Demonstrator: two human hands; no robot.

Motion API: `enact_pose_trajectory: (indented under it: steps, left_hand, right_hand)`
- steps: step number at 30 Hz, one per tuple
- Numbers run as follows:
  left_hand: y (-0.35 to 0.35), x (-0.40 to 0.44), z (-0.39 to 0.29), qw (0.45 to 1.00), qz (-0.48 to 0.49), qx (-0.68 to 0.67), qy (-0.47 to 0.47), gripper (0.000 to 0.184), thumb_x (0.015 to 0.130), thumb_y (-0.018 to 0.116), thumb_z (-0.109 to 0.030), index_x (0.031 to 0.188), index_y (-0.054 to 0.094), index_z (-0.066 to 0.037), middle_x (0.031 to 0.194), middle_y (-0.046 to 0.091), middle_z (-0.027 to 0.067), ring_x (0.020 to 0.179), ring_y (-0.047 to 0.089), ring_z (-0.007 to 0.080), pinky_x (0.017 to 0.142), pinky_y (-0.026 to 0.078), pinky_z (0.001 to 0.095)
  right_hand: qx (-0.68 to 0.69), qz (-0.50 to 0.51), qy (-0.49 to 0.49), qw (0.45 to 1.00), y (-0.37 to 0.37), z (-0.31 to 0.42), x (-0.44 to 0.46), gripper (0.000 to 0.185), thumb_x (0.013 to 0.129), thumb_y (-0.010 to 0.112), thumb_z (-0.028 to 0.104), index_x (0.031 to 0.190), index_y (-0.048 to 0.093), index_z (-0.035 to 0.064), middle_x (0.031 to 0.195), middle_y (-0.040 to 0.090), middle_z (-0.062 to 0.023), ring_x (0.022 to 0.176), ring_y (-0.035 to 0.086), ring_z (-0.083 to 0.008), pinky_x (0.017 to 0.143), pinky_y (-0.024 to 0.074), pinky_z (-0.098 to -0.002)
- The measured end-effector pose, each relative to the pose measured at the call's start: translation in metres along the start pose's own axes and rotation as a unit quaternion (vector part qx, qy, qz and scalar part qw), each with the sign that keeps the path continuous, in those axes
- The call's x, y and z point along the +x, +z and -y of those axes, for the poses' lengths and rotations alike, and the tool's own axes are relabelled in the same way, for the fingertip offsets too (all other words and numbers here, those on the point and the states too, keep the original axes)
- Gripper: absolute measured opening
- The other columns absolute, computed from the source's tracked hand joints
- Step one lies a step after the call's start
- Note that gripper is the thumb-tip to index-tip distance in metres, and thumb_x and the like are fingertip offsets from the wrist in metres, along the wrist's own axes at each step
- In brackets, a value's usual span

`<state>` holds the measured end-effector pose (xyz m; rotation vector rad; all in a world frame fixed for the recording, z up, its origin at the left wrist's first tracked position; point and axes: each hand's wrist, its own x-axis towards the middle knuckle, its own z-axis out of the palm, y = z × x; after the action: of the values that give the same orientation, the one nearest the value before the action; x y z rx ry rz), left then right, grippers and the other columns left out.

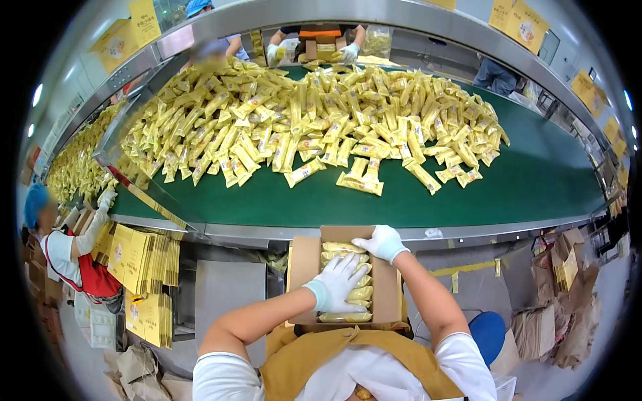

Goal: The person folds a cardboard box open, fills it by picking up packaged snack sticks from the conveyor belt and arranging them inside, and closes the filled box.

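An open cardboard box stands in front of my body, with yellow wrapped packets stacked in a row inside it. My left hand, in a white glove, lies spread flat over the packets. At the box's far right corner, my right hand, also gloved, rests on the packets and the edge, its fingers stretched out. Beyond the box, a large heap of yellow packets covers much of the green belt.
A metal rail edges the belt. Flat yellow cartons stand at left beside a co-worker in a red apron. Another co-worker's gloved hands hold a box across the belt. Brown paper bags and a blue stool are at right.
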<state>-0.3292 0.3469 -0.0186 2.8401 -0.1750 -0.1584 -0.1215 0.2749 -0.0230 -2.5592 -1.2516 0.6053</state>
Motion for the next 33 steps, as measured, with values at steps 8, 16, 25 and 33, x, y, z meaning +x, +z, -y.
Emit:
enact_pose_trajectory:
  steps: [8, 16, 25, 33]
  left_hand:
    - [-0.013, -0.068, 0.02, 0.813, -0.525, -0.2, -0.154, 0.042, 0.085, 0.057, -0.007, 0.125, 0.06, 0.005, 0.13, 0.06, 0.0242, 0.118, 0.057, 0.0405, 0.106, 0.043, 0.0461]
    - [0.064, -0.06, 0.027, 0.746, -0.127, -0.619, -0.213, 0.128, 0.078, 0.082, -0.007, 0.157, -0.019, -0.011, 0.162, 0.021, 0.02, 0.137, 0.047, 0.0315, 0.104, 0.049, 0.0368]
    - [-0.052, 0.014, 0.069, 0.79, -0.257, -0.546, -0.104, 0.086, 0.086, 0.074, -0.015, 0.148, 0.015, -0.007, 0.147, 0.04, 0.0167, 0.128, 0.053, 0.0278, 0.102, 0.05, 0.037]
    - [-0.348, 0.097, 0.222, 0.828, -0.559, -0.022, 0.036, 0.054, 0.094, 0.068, -0.022, 0.139, 0.046, -0.004, 0.134, 0.056, 0.0138, 0.121, 0.058, 0.0245, 0.1, 0.05, 0.0371]
  right_hand:
    - [0.041, -0.286, -0.256, 0.923, -0.028, -0.017, -0.073, 0.014, 0.079, 0.076, 0.026, 0.087, 0.078, 0.0151, 0.078, 0.07, -0.0041, 0.073, 0.064, -0.0271, 0.066, 0.0537, -0.0382]
    - [0.126, -0.305, 0.069, 0.942, -0.044, -0.051, -0.062, 0.031, 0.084, 0.074, 0.033, 0.094, 0.075, 0.0036, 0.084, 0.071, -0.0218, 0.082, 0.068, -0.0406, 0.072, 0.0538, -0.0454]
    - [0.203, -0.261, -0.019, 0.944, -0.136, -0.026, -0.047, 0.047, 0.09, 0.071, 0.033, 0.066, 0.063, -0.0061, 0.058, 0.06, -0.0219, 0.053, 0.059, -0.0256, 0.056, 0.047, -0.0368]
    - [0.474, -0.27, -0.527, 0.652, -0.343, 0.057, 0.067, 0.043, 0.108, 0.037, 0.022, 0.145, 0.045, 0.0002, 0.144, 0.052, -0.0136, 0.131, 0.051, -0.0266, 0.114, 0.0366, -0.0402]
